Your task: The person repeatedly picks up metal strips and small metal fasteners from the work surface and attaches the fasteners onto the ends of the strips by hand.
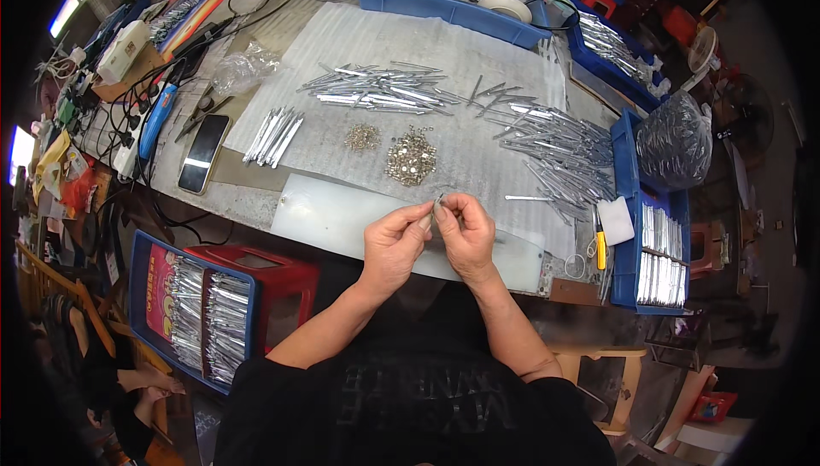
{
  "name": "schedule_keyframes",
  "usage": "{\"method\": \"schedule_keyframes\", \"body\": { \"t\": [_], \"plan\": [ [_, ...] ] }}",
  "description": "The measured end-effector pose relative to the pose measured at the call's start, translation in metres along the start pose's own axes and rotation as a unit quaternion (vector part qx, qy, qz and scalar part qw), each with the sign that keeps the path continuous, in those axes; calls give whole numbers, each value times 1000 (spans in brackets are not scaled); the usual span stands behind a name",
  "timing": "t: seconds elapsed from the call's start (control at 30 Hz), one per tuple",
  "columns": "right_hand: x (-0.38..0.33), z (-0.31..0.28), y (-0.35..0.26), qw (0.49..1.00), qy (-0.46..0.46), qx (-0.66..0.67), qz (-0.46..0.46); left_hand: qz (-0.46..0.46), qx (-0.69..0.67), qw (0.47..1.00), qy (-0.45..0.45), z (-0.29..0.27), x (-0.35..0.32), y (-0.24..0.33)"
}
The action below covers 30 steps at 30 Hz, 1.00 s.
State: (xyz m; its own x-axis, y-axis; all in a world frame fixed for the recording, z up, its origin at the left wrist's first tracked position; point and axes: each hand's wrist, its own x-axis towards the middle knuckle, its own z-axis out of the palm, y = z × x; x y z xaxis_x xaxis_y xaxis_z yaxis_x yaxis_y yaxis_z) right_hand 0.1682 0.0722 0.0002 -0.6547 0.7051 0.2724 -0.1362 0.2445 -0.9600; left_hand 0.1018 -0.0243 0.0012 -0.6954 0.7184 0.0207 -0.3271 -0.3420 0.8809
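My left hand and my right hand meet at the fingertips over a white board at the table's near edge. Both are closed in a pinch; whatever lies between the fingertips is too small and hidden to name. Just beyond them is a heap of small shiny metal pieces, with a smaller heap of tiny pieces to its left. Thin silver metal strips lie in a far pile, a larger right pile and a neat row at left.
A phone and pliers lie at left. Blue trays of silver strips stand at right and lower left, the latter by a red stool. A yellow-handled tool lies near a white pad.
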Motion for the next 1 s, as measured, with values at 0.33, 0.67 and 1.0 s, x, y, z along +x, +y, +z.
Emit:
{"method": "schedule_keyframes", "body": {
  "t": [0.33, 0.67, 1.0],
  "plan": [
    [-5, 3, 1, 986, 31, -136, -85, 253, 257, 932, -24, -5, 3, -18],
    [-7, -2, -1, 990, 23, -137, -37, 56, 145, 988, -12, 3, -4, -14],
    [-16, -6, 12, 973, 76, -165, -139, 202, 281, 938, -30, 9, -5, -15]
  ]
}}
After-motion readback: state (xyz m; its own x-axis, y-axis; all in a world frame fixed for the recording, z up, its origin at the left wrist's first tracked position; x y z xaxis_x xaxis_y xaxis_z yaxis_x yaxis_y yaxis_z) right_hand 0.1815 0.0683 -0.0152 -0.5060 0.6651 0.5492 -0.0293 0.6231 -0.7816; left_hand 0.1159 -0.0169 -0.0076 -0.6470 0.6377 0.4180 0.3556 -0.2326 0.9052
